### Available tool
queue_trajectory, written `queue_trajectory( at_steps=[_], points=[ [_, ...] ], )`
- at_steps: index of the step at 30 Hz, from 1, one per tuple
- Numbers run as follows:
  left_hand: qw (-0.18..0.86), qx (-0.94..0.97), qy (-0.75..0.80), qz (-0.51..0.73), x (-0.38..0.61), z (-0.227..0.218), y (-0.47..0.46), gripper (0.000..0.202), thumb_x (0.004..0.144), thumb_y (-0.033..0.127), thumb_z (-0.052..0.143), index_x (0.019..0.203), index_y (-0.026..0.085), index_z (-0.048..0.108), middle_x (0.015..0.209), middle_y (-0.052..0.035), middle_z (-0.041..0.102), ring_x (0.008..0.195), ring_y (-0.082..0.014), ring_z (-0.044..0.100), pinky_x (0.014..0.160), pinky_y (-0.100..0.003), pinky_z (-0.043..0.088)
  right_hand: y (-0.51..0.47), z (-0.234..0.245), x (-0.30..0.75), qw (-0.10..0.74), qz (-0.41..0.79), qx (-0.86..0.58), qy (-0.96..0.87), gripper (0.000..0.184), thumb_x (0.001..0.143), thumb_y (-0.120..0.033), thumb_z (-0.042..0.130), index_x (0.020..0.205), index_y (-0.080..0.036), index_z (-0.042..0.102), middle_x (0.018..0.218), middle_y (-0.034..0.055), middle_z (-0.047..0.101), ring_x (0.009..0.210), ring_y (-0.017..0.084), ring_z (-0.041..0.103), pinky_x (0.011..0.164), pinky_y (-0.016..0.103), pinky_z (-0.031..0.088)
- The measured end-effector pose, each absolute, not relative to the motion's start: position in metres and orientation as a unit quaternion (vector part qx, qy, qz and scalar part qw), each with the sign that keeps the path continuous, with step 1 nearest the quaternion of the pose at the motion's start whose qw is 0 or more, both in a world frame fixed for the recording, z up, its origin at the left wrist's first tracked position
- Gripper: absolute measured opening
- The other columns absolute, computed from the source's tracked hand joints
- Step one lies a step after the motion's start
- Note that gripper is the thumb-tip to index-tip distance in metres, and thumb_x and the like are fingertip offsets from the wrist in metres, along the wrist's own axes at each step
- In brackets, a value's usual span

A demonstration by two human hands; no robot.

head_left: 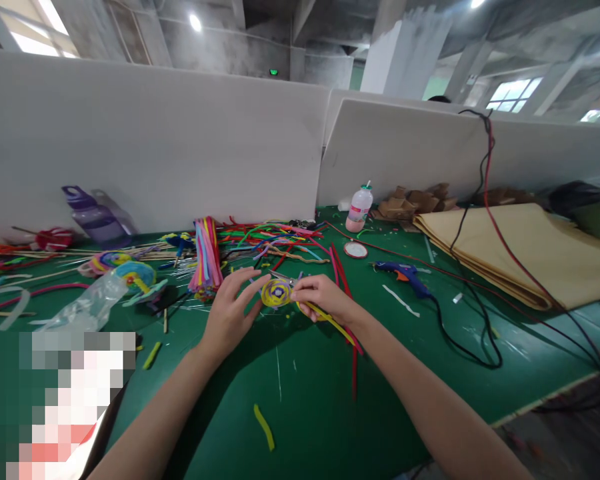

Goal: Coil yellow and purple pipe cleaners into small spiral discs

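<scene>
Both my hands meet over the green table (pixel 300 400) around a small coiled disc of yellow and purple pipe cleaner (pixel 276 292). My left hand (pixel 230 310) pinches the disc's left edge between thumb and fingers. My right hand (pixel 320 297) grips its right side, with a yellow pipe cleaner tail (pixel 336 325) running out below the palm. The disc is held just above the tabletop.
A heap of coloured pipe cleaners (pixel 260 240) and a bundle (pixel 206 257) lie behind. Finished spirals (pixel 125 267) sit left, with a purple bottle (pixel 94 217). A blue glue gun (pixel 405 275) with black cable, a pink bottle (pixel 359 208), cardboard sheets (pixel 530 253) and white partitions are right.
</scene>
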State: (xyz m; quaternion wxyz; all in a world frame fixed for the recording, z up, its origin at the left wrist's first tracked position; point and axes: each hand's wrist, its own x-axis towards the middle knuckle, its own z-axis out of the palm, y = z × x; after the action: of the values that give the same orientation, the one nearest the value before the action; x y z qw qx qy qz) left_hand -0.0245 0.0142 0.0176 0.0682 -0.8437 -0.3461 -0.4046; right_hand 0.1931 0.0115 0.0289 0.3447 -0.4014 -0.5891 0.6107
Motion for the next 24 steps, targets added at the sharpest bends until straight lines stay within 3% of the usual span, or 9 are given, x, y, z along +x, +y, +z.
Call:
queue_trajectory(
  at_steps=[6,8,12,18,21,24],
  points=[
    [-0.036,-0.805,-0.398,-0.437,-0.017,0.016,0.009,0.041,0.083,0.01,0.042,0.121,0.026,0.048,0.117,-0.0074,0.053,0.113,-0.0214,0.048,0.097,-0.042,0.038,0.012,0.027,0.192,0.354,0.548,-0.417,-0.633,0.017,0.074,-0.031,0.056,0.066,-0.016,0.055,0.046,-0.0051,0.05,0.032,0.006,0.043,0.033,0.017,0.034],
    [-0.119,-0.751,-0.435,-0.483,-0.011,0.015,0.006,0.038,0.083,0.017,0.045,0.121,0.024,0.046,0.115,-0.008,0.055,0.109,-0.0212,0.051,0.092,-0.04,0.043,0.012,0.026,0.191,0.364,0.511,-0.423,-0.654,0.017,0.076,-0.031,0.054,0.068,-0.016,0.056,0.046,-0.0052,0.05,0.033,0.006,0.044,0.035,0.017,0.034],
    [-0.212,-0.679,-0.464,-0.528,-0.002,0.014,0.004,0.054,0.074,0.029,0.062,0.124,0.023,0.042,0.117,-0.0086,0.054,0.11,-0.0233,0.051,0.088,-0.039,0.045,0.011,0.024,0.187,0.392,0.482,-0.424,-0.659,0.018,0.078,-0.032,0.052,0.07,-0.016,0.055,0.047,-0.0057,0.049,0.035,0.006,0.044,0.036,0.016,0.034],
    [-0.43,-0.595,-0.448,-0.511,0.001,0.018,0.003,0.056,0.07,0.034,0.066,0.121,0.021,0.047,0.087,-0.0035,0.066,0.088,-0.0203,0.061,0.083,-0.035,0.046,0.009,0.024,0.184,0.384,0.498,-0.416,-0.657,0.019,0.077,-0.033,0.053,0.07,-0.016,0.053,0.047,-0.0058,0.049,0.034,0.006,0.044,0.036,0.016,0.033],
    [-0.527,-0.54,-0.425,-0.5,0.003,0.02,0.0,0.065,0.065,0.034,0.07,0.124,0.021,0.047,0.087,-0.0041,0.07,0.086,-0.0214,0.063,0.08,-0.033,0.047,0.008,0.025,0.183,0.387,0.482,-0.417,-0.667,0.019,0.078,-0.034,0.052,0.07,-0.017,0.053,0.047,-0.0059,0.048,0.035,0.006,0.044,0.037,0.017,0.034],
    [-0.552,-0.508,-0.417,-0.513,0.006,0.02,-0.001,0.068,0.063,0.033,0.072,0.125,0.02,0.048,0.084,-0.0041,0.071,0.088,-0.0224,0.063,0.082,-0.033,0.046,0.006,0.024,0.18,0.407,0.444,-0.426,-0.674,0.02,0.078,-0.035,0.052,0.071,-0.017,0.056,0.048,-0.0048,0.049,0.037,0.007,0.044,0.039,0.018,0.035]
  ],
)
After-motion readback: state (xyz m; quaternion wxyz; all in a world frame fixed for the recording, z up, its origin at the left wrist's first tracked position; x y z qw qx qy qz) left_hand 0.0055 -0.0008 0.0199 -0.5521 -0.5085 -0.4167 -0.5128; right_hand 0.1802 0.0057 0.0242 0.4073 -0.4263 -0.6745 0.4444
